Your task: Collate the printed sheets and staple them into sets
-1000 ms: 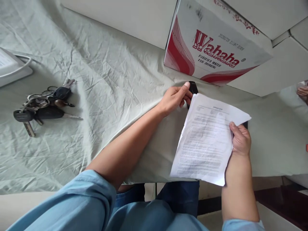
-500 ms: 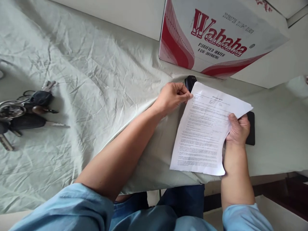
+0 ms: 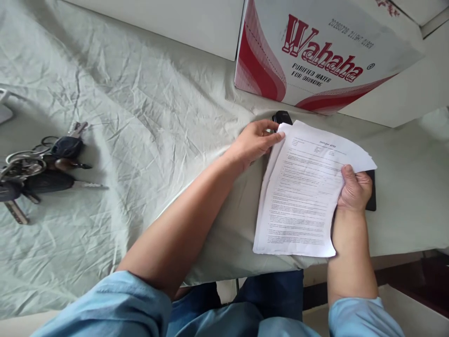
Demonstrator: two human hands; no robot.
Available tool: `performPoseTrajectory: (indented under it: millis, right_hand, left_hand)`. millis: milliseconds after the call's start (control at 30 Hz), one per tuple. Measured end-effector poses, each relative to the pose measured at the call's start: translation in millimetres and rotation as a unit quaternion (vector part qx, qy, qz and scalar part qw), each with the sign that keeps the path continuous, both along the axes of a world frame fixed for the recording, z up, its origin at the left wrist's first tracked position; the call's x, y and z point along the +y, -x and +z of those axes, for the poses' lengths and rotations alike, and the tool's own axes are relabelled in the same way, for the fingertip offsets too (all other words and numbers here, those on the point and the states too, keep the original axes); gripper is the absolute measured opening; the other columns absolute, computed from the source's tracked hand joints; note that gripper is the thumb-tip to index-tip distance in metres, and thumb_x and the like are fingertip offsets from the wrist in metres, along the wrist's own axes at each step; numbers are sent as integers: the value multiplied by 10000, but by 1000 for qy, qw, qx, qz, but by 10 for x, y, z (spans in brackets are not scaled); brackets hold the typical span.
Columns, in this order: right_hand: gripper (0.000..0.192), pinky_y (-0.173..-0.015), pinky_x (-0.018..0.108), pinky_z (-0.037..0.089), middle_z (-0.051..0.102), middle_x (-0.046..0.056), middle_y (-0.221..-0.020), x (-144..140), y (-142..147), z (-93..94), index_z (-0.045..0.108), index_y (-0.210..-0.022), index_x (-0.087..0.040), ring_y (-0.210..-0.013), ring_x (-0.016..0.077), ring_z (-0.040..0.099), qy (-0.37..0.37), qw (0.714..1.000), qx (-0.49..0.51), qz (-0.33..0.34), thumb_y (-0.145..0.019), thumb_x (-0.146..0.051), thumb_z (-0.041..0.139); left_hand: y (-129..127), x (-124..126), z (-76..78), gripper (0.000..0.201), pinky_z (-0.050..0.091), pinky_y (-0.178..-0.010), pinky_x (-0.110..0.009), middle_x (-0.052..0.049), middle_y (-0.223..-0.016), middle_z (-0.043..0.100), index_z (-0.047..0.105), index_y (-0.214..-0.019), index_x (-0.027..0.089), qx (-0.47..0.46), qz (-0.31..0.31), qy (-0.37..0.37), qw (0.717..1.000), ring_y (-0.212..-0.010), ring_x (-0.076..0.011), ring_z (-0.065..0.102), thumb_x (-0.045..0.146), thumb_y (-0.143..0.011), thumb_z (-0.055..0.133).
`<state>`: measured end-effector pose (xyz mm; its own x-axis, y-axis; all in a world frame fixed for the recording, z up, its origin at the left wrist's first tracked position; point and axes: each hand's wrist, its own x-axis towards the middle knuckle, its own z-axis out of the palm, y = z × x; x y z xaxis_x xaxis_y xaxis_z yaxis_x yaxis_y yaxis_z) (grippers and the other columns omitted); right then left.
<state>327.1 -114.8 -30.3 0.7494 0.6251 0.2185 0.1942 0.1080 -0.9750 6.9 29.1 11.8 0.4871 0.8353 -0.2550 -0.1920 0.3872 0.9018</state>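
Several printed paper sheets [image 3: 298, 201] are held in front of me, tilted over the table edge; the top one carries rows of small print. My right hand [image 3: 355, 189] grips their right side, thumb on top and fingers behind. At the upper left corner, my left hand [image 3: 259, 140] pinches the edge of a sheet between thumb and fingers. Just behind that corner lies a small black object [image 3: 282, 117], partly covered by the paper. A flat black thing [image 3: 372, 196] shows beside my right hand, mostly hidden.
A cardboard water carton [image 3: 315, 61] stands at the back. On the left, a bunch of keys [image 3: 45, 164] lies on the wrinkled pale green cloth [image 3: 140, 103] covering the table. A pale object [image 3: 5, 110] sits at the far left edge.
The sheets have fanned apart, so an underlying sheet now shows along the left side. The top sheet and my right hand have shifted slightly right in view.
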Motion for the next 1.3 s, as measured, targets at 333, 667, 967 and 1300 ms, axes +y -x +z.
performPoseTrajectory:
  millis: [333, 667, 967, 1300]
  right_hand:
    - [549, -1439, 704, 597, 960, 57, -1050, 32, 45, 18, 931, -943, -235, -1216, 353, 936, -14, 1000, 7, 8, -612, -595, 1179]
    - [498, -1457, 645, 579, 949, 45, -1058, 58, 76, 70, 906, -956, -241, -1258, 329, 916, -14, 1000, 8, 1, -635, -538, 1143]
    - [442, -1469, 643, 585, 950, 86, -1094, 35, 145, 150, 906, -951, -219, -1369, 363, 911, -31, 999, 33, -10, -682, -505, 1110]
    - [388, -1495, 731, 555, 953, 41, -1039, -18, 369, 267, 941, -936, -276, -1344, 389, 923, -26, 1000, -5, 13, -706, -544, 1099]
  left_hand:
    - [-37, 17, -219, 528, 454, -658, -321, 17, -716, 526, 668, -704, 206, 5, -35, -75, 997, -681, -113, 496, 395, -927, 1107]
    - [-40, -48, -152, 545, 754, -1148, -550, -102, -1086, 923, 793, -1121, 233, -93, -4, 4, 996, -1255, -387, 927, 713, -993, 1015]
    - [-59, -77, -106, 442, 762, -1234, -608, -91, -1190, 947, 807, -1358, 266, -155, -46, 68, 984, -1413, -415, 911, 639, -1134, 882]
    - [-32, -104, -38, 629, 768, -1208, -501, -127, -1196, 936, 836, -1223, 206, -135, -84, 80, 984, -1443, -405, 908, 818, -1087, 884]
